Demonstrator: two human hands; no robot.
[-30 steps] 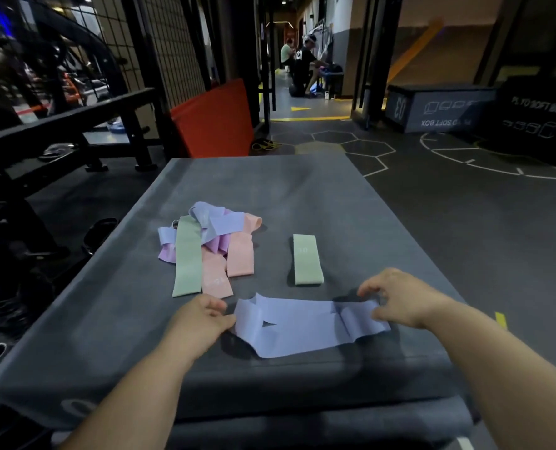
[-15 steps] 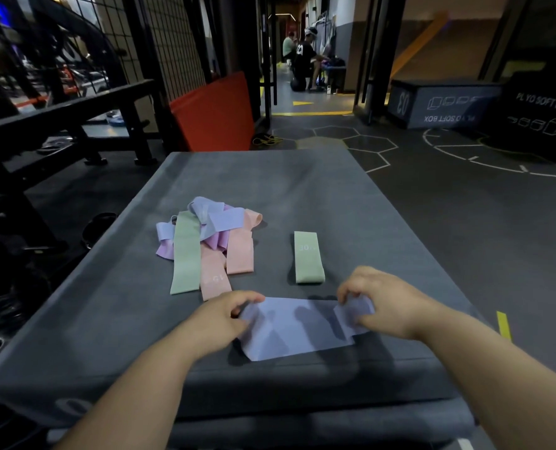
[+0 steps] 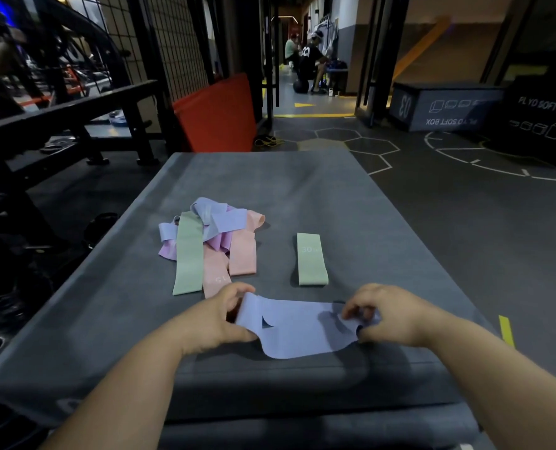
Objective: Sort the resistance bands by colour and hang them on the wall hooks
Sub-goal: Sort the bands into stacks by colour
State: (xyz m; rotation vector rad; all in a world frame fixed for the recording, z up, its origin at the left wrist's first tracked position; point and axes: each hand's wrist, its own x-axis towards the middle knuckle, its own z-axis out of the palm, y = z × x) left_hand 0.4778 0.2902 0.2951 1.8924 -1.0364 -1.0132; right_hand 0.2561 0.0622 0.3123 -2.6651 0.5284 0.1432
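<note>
At 7 o'clock on the grey padded surface (image 3: pixel 302 190), the left hand (image 3: pixel 218 319) curls its fingers over the left end of a periwinkle band (image 3: pixel 302 336), thumb under the edge, pinching the fabric. The band lies spread along the near edge of the surface at 6 o'clock, with a small dark gap where a fold lifts near its left end. At 5 o'clock the right hand (image 3: pixel 387 315) pinches the band's right end, its fingers tightly bent.

Fingers cover both ends of the band, so how they are folded cannot be told. At 10 o'clock from it, a pile of bands (image 3: pixel 211 241) in green, pink, lilac and periwinkle overlaps, and their number is hard to count. At 12 o'clock a lone green band (image 3: pixel 311 259) lies flat, apart from the pile. Its print reads 30, with the rest blurred. The bottom edge cuts off both forearms.
</note>
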